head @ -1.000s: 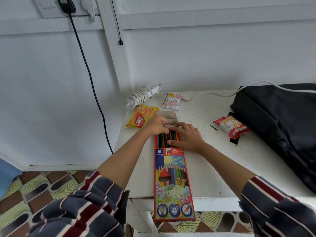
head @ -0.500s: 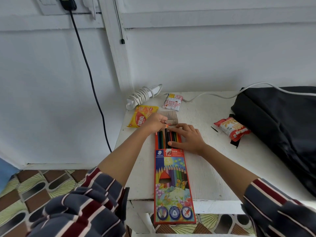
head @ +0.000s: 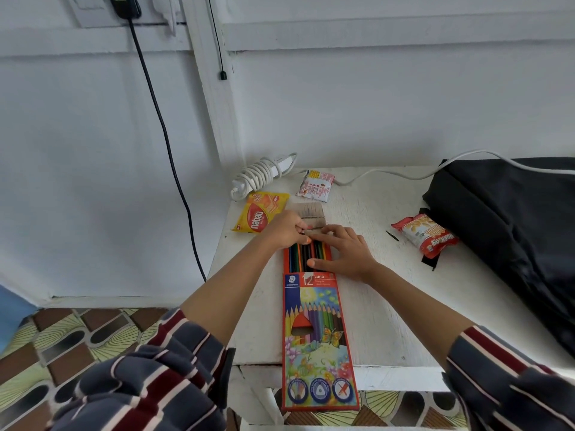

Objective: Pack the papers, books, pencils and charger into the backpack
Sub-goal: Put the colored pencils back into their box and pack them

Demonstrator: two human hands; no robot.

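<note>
Pencil box (head: 314, 331): lying lengthwise on the white table (head: 373, 321), its near end hanging over the front edge.
Coloured pencils (head: 303, 253): showing only as a short stretch sticking out of the box's far end; the rest are sitting hidden inside the sleeve.
Left hand (head: 287, 228): curling its fingers down over the pencils' far tips; whether it is pinching one is hidden by the knuckles, so I cannot tell.
Right hand (head: 345, 253): lying flat with straight fingers across the exposed pencils, pressing on them and gripping nothing.
Cardboard flap (head: 312, 213): lying just beyond both hands, its near edge being covered by them.
Backpack (head: 513, 228): lying on the table's right side, well apart from the pencils and running off the right edge; no opening is showing.
Black charger plug (head: 124, 7): sitting in a wall socket, being cut off by the top edge.
Power strip (head: 264, 175): lying at the far left corner with its cord wound round it.
Snack packets: the yellow nabati pack (head: 259, 214) is lying beside the left hand; the print on the red pack (head: 424, 234) by the backpack is reading too small.
</note>
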